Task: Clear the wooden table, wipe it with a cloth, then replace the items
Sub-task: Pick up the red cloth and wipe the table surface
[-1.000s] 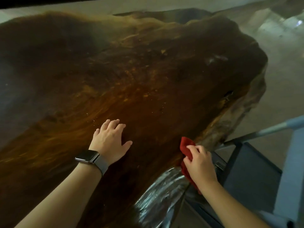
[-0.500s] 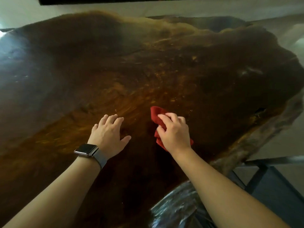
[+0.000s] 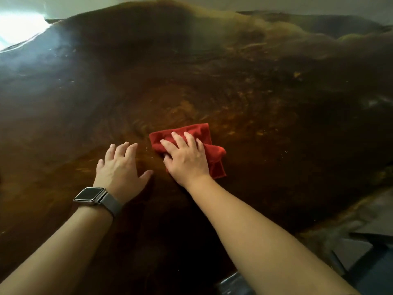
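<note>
A large glossy slab of dark brown wood, the wooden table (image 3: 255,92), fills the head view. A red cloth (image 3: 214,152) lies crumpled on it near the middle. My right hand (image 3: 187,158) presses flat on the cloth, fingers spread over it and thumb tucked at its left edge. My left hand (image 3: 121,169) rests palm down on the bare wood just left of the cloth, fingers apart, holding nothing. A dark smartwatch (image 3: 91,194) sits on my left wrist. No other items stand on the tabletop in view.
The table's rough live edge (image 3: 344,211) runs along the lower right. Beyond it a dark metal chair frame (image 3: 370,248) stands on the floor. Bright window glare (image 3: 19,28) reflects at the table's far left corner.
My right hand carried the red cloth from the table's right edge onto the middle of the top and now presses it flat. My left hand stayed planted on the wood.
</note>
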The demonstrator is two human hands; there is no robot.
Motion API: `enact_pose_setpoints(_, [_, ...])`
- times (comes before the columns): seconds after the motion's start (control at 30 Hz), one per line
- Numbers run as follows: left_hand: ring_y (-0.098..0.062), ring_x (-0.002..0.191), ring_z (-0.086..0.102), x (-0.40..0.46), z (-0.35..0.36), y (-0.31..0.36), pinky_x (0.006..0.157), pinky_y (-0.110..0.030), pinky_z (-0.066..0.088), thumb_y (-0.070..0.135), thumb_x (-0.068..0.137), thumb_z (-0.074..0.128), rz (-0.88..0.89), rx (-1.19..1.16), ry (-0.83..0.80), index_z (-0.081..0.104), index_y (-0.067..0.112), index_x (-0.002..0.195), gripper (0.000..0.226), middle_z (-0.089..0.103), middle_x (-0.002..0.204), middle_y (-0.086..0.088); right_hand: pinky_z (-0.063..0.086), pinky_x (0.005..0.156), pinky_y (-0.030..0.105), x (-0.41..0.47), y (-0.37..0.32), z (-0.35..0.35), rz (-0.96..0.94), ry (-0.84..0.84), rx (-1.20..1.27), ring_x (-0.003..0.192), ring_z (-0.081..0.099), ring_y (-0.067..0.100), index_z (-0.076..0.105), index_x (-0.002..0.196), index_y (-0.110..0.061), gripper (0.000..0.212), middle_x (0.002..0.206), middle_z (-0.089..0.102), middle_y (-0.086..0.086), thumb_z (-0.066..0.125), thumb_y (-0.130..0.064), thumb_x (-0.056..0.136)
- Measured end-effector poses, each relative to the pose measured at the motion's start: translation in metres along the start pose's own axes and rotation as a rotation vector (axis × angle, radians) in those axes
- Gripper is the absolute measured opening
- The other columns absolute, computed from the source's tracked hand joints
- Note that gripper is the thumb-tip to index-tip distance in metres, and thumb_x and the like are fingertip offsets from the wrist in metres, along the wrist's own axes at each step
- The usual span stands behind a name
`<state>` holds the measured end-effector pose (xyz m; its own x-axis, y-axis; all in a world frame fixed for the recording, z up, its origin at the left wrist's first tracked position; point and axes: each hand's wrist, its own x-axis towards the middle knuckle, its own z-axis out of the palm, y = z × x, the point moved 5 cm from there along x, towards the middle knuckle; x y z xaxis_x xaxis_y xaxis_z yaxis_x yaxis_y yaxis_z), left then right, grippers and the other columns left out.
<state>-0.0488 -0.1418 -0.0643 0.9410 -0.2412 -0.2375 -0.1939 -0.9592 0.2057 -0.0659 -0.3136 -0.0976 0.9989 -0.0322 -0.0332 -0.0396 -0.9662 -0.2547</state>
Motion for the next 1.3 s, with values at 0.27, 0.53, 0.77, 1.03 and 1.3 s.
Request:
enact_pose_setpoints(0.27, [-0.031,0.149,0.013,0.009,0.012,0.065,0.114,-0.058,0.027,0.062,0.081,0.061,0.115,-0.003,-0.021,0.024,0.025,0.150,0.087,0.027,0.159,-0.002,0.042,0.095,0.053,-0.030,0.141,-0.043,0.451,0.040,-0.117,0.132,0.041,0.035,0.042,0.146,-0.040,0.045,0.152,0.044,0.002,0.041,-0.047,0.101])
enact_pose_setpoints(0.53, [-0.029,0.150,0.010,-0.008,0.028,0.139,0.117,-0.056,0.022,0.059,0.085,0.059,0.301,-0.026,-0.135,0.025,0.028,0.151,0.080,0.024,0.161,-0.001,0.050,0.087,0.052,-0.146,0.235,-0.072,0.768,0.023,-0.165,0.120,0.048,0.037,0.044,0.142,-0.035,0.041,0.140,0.048,0.008,0.045,-0.043,0.101])
enact_pose_setpoints(0.77, [-0.028,0.150,0.009,-0.049,0.047,0.206,0.118,-0.055,0.018,0.057,0.088,0.056,0.483,-0.001,-0.265,0.026,0.033,0.150,0.074,0.022,0.161,0.001,0.053,0.077,0.040,-0.278,0.228,-0.074,0.884,-0.005,-0.121,0.109,0.050,0.032,0.051,0.137,-0.032,0.040,0.129,0.050,0.007,0.054,-0.040,0.098])
enact_pose_setpoints(1.03, [-0.028,0.150,0.013,-0.084,0.028,0.135,0.118,-0.055,0.021,0.057,0.088,0.056,0.428,-0.052,-0.166,0.028,0.032,0.149,0.071,0.026,0.160,0.001,0.047,0.074,0.031,-0.275,0.177,-0.091,0.708,0.135,0.150,0.107,0.053,0.017,0.049,0.141,-0.032,0.043,0.121,0.050,-0.007,0.044,-0.046,0.100])
enact_pose_setpoints(1.3, [-0.028,0.147,0.020,-0.121,-0.005,-0.052,0.114,-0.051,0.030,0.059,0.084,0.058,0.057,-0.083,-0.034,0.029,0.028,0.148,0.076,0.031,0.156,0.000,0.048,0.096,0.047,-0.137,0.071,-0.059,0.433,0.068,0.126,0.130,0.047,0.031,0.048,0.147,-0.027,0.044,0.145,0.054,0.002,0.044,-0.039,0.104])
